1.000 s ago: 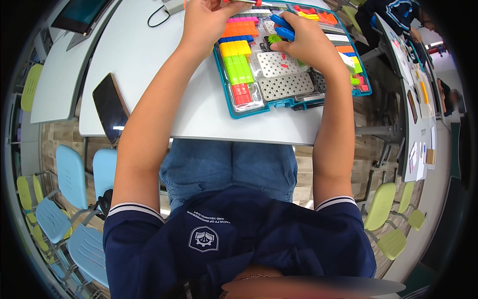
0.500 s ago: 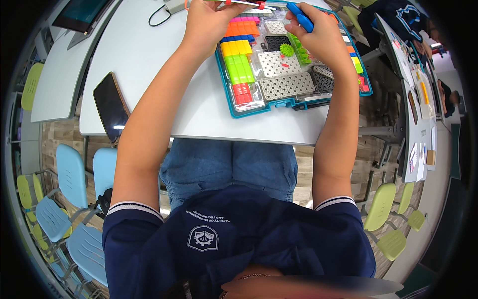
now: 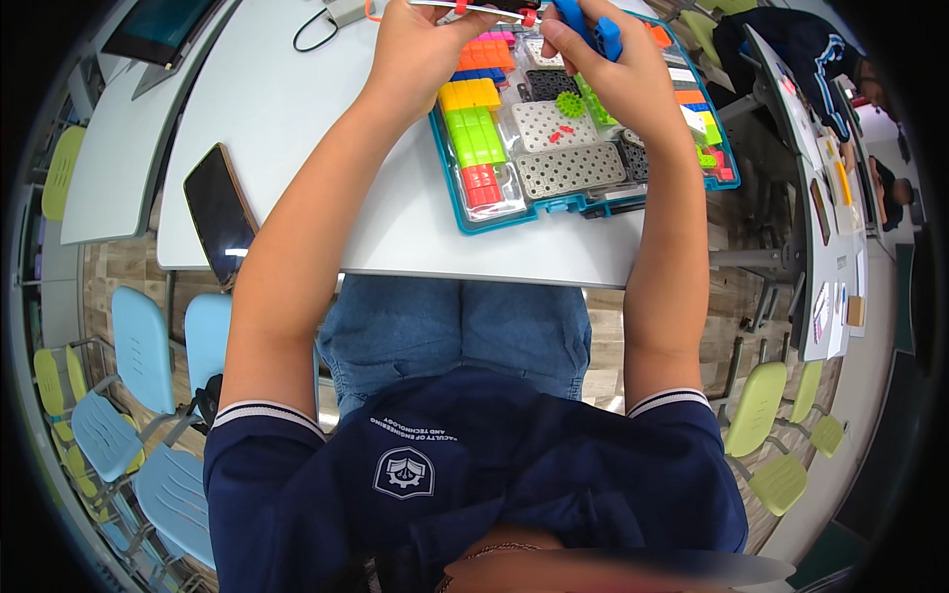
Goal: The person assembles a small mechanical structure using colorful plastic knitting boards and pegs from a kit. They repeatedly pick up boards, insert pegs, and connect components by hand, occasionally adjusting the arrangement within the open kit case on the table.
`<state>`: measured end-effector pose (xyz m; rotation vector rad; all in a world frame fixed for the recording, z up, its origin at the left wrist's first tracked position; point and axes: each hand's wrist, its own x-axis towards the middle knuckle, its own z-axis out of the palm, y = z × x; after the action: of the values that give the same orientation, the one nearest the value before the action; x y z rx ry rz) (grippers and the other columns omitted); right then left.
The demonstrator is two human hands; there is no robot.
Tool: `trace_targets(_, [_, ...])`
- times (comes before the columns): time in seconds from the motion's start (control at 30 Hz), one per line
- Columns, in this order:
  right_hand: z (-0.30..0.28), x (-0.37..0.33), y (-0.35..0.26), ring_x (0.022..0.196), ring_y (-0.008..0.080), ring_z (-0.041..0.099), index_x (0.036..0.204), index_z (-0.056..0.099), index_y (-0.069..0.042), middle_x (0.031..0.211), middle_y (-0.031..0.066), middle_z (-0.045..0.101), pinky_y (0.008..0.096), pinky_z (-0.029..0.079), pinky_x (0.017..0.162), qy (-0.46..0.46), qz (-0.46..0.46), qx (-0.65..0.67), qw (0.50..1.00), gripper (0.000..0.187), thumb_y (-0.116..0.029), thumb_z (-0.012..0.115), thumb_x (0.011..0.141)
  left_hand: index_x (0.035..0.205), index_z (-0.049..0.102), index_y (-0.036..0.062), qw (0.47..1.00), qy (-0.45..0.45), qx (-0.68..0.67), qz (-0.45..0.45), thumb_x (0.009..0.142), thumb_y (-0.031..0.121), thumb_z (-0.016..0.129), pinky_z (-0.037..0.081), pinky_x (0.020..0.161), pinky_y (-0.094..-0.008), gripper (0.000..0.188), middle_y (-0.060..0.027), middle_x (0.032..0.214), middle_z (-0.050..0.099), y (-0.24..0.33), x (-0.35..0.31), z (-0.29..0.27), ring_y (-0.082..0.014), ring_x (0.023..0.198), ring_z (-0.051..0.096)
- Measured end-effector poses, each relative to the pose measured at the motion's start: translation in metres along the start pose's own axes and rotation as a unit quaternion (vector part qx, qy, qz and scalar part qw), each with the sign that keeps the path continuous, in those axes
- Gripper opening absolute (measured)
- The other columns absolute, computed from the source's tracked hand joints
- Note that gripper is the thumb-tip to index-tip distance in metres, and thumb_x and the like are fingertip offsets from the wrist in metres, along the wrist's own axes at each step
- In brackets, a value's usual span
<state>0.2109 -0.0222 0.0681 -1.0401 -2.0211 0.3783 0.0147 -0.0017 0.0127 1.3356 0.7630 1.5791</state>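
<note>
At the top edge of the view my left hand (image 3: 423, 47) is closed on a construction-kit assembly, whose white strip (image 3: 497, 12) carries small red connectors (image 3: 529, 18). Its upper part is cut off. Beside the strip's right end, my right hand (image 3: 625, 71) is closed on a blue plastic tool (image 3: 606, 38); the fingertips come close to the strip, but contact is hard to make out. Below both hands lies an open teal case (image 3: 470, 225) of building parts: grey perforated plates (image 3: 571, 171), a green gear (image 3: 569, 104), and yellow (image 3: 469, 95), lime (image 3: 474, 136) and red blocks (image 3: 481, 185).
A phone (image 3: 219, 208) lies at the table's left edge, near my left forearm. Further off are a black cable (image 3: 308, 38) and a screen (image 3: 163, 30). Blue chairs (image 3: 141, 346) stand at left, green chairs (image 3: 756, 410) at right. Another person (image 3: 791, 49) is at the table on the right.
My right hand has shifted slightly left with the blue tool, which has turned, and its fingers are nearer the strip's end. The left hand and the assembly moved slightly rightward.
</note>
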Motion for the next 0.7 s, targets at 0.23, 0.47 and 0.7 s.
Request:
trace_targets(0.23, [-0.010,0.001,0.001,0.071,0.0086,0.057,0.098,0.066,-0.002,0.076,0.0024,0.062,0.0291,0.046,0.063,-0.048,0.082,0.037,0.995,0.018,-0.018,0.073,0.096,0.109,0.064,0.0027,1.000,0.010,0.012,-0.009,0.089,-0.016,0.058,0.053,0.090,-0.0283,0.028,-0.0071,0.106,0.072,0.003,0.000,0.001,-0.0151,0.099,0.068])
trace_targets(0.47, [-0.022,0.004,0.019,0.084,0.0279,0.066,0.112,0.067,-0.002,0.091,0.0147,0.069,0.0385,0.053,0.076,-0.092,0.055,-0.106,0.988,0.040,-0.023,0.083,0.083,0.116,0.064,-0.0011,0.998,0.042,-0.020,-0.043,0.087,-0.017,0.057,0.056,0.092,-0.0307,0.033,-0.0127,0.111,0.073,0.011,-0.001,0.003,-0.0198,0.104,0.070])
trace_targets(0.7, [-0.026,-0.009,0.026,0.083,0.0215,0.066,0.105,0.068,-0.002,0.092,0.0096,0.068,0.0362,0.051,0.074,-0.239,0.073,-0.158,0.955,0.040,-0.022,0.089,0.077,0.117,0.063,-0.0025,0.999,0.016,0.006,-0.030,0.085,-0.016,0.057,0.056,0.093,-0.0329,0.035,-0.0139,0.112,0.073,0.009,-0.001,0.001,-0.0213,0.104,0.070])
